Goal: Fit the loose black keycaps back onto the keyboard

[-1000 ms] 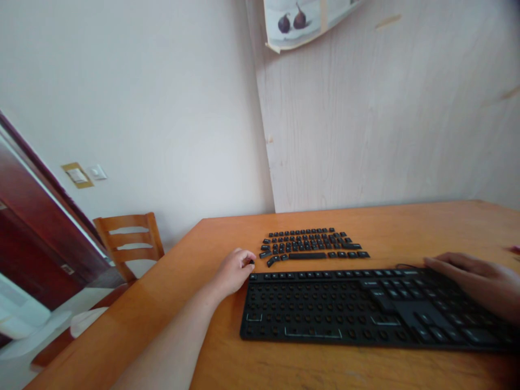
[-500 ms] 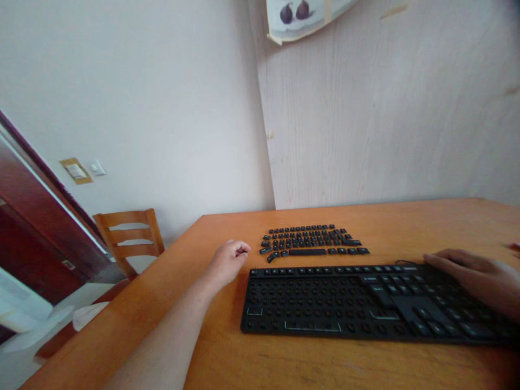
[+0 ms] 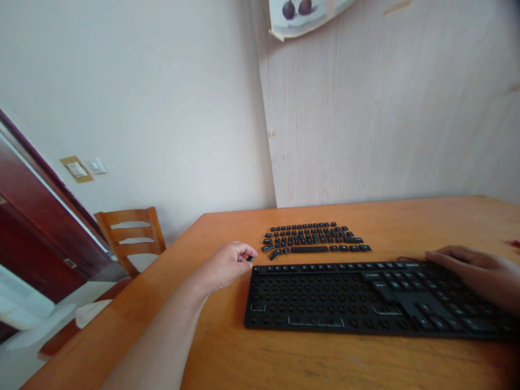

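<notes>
A long black keyboard (image 3: 309, 295) lies flat on the wooden table. Its left and middle parts show bare key sockets, while keys still sit on the top row and the right side. My left hand (image 3: 231, 262) is just beyond the keyboard's back left corner, thumb and fingertips pinched on a small black keycap (image 3: 251, 259). My right hand (image 3: 473, 271) rests across the keyboard's back right part, fingers stretched out and lying flat. Behind the keyboard, loose black keycaps (image 3: 309, 238) lie in rows, with a long space bar (image 3: 309, 249) in front.
The table (image 3: 325, 360) reaches back to a pale wall and a wood-grain panel (image 3: 345, 135). A wooden chair (image 3: 132, 233) stands past the table's left edge. A thin cable (image 3: 404, 259) leaves the keyboard's back. Something dark red (image 3: 515, 243) shows at the right edge.
My left hand has shifted slightly right and nearer the keyboard's back left corner, still pinching the keycap. My right hand stays on the keyboard. The view has moved a little.
</notes>
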### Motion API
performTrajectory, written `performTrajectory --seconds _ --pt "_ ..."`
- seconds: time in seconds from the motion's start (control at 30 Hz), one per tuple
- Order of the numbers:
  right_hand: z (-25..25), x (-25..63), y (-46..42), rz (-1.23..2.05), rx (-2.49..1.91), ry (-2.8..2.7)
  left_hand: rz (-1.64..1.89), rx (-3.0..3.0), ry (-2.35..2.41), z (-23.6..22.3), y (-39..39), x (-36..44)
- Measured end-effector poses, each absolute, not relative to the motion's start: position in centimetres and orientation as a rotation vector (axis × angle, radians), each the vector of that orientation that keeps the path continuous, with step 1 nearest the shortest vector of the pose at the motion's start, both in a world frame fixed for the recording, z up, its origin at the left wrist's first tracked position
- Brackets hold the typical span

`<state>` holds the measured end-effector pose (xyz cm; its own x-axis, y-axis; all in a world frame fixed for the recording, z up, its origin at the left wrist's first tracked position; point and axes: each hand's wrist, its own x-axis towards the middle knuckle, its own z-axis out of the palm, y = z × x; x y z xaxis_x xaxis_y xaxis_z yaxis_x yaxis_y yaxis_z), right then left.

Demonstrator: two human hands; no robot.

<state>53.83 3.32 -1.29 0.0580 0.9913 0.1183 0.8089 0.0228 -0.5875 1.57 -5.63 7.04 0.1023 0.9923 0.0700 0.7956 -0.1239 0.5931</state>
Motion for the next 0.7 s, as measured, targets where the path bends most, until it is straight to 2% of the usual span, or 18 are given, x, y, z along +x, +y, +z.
performTrajectory --seconds 0.7 --pt "-2.9 55.4 4.4 0.533 -1.859 -1.767 0.318 2.146 1.640 7.0 -6.9 2.3"
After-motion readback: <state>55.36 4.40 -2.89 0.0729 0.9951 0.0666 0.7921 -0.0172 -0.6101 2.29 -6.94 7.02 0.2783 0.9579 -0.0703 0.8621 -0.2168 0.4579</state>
